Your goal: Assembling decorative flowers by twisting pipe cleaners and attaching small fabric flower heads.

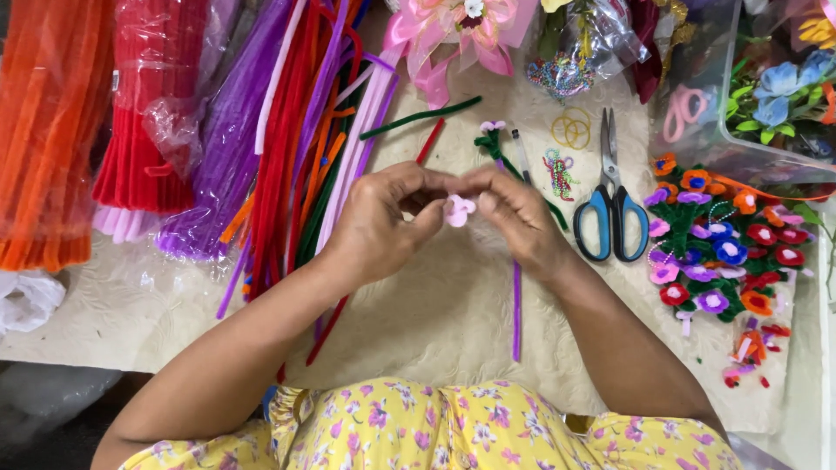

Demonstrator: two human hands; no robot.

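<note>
Both of my hands meet over a cream cloth (453, 296). My left hand (383, 218) and my right hand (514, 213) pinch a small pale pink pipe-cleaner flower (458, 210) between their fingertips. A purple pipe-cleaner stem (515, 313) hangs down from under my right hand. Beyond my fingers lie a green stem with a tiny pale flower (493, 132), a loose green pipe cleaner (422, 116) and a short red one (430, 140).
Bundles of orange (43, 130), red (144, 122) and purple pipe cleaners (226, 148) fill the left. Blue-handled scissors (611, 204) lie to the right, beside a heap of small finished flowers (718, 252). A clear box of flowers (766, 96) stands at the far right. A pink bow (453, 30) lies at the top.
</note>
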